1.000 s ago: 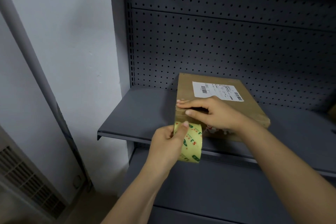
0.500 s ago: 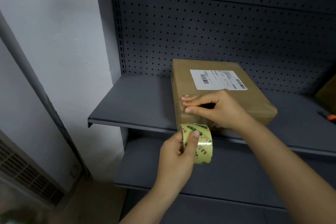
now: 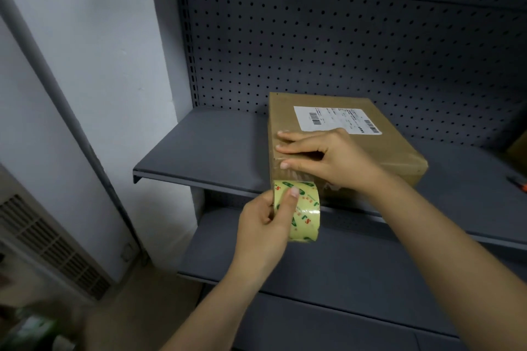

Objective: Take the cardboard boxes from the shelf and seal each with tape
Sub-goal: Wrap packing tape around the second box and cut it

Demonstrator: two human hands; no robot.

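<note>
Our left hand grips the tape roll at 6 o'clock of the box, right hand pressing flat-fingered; a skewed pull could wrinkle the seal.

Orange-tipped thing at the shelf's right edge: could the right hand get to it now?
Probably yes: the orange-tipped thing lies on open shelf right of the box, though the right hand is busy pressing on the box.

L hand, just below the box – bare, wrist + forearm bare as far as the view shows, thumbnail short & rounded. R hand, at box's near-left corner – same: bare forearm, nails trimmed short.
</note>
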